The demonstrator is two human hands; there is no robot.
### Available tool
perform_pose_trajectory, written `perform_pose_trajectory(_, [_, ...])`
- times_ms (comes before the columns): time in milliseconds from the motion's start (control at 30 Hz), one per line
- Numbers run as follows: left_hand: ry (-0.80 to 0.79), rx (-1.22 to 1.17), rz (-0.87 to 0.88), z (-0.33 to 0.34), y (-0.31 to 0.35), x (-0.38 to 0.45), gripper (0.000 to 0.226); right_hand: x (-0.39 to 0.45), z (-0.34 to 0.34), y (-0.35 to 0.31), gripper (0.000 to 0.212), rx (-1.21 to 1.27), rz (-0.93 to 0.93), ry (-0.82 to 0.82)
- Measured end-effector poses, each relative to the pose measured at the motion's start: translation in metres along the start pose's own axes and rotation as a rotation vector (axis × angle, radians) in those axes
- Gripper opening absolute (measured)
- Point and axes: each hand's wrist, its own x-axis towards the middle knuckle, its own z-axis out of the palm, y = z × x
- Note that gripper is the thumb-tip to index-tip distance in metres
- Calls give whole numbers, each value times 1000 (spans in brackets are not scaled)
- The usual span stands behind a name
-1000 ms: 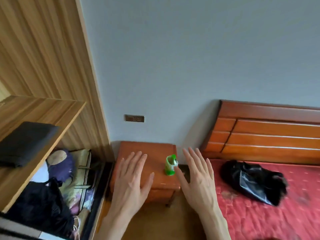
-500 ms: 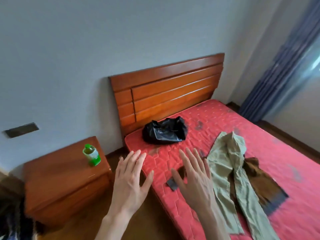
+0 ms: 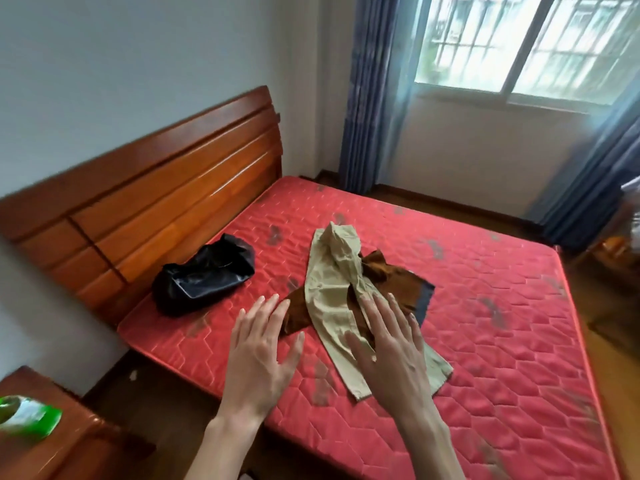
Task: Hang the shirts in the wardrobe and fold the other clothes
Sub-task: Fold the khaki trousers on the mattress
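Head view: khaki trousers (image 3: pixel 332 292) lie beyond right hand's (image 3: pixel 391 355) straight fingers (image 3: pixel 372 310).

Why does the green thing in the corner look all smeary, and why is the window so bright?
In the head view, the green bottle on the nightstand is smeared by motion blur at the frame's edge; the window is washed out by daylight, which also puts glare on the headboard; the wide lens bends the walls and curtains; the beige trousers look fairly sharp.

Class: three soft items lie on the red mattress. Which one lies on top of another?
The pale khaki garment: it lies across the rust-brown cloth. The shiny black bag lies apart, near the headboard.
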Motion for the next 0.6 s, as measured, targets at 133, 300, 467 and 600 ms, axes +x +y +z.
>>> perform_pose_trajectory(133, [-31,-7,65,14,2,36,65,29,-3,8,65,-18,16,55])
perform_pose_trajectory(300, [-56,-22,119,33,-7,93,68,80,3,11,65,-32,22,86])
perform_pose_trajectory(467, [-79,-55,131,53,-52,169,66,157,42,9,64,-37,81,64])
perform_pose_trajectory(600, [-91,-48,123,64,-99,232,71,221,80,0,66,-36,126,25])
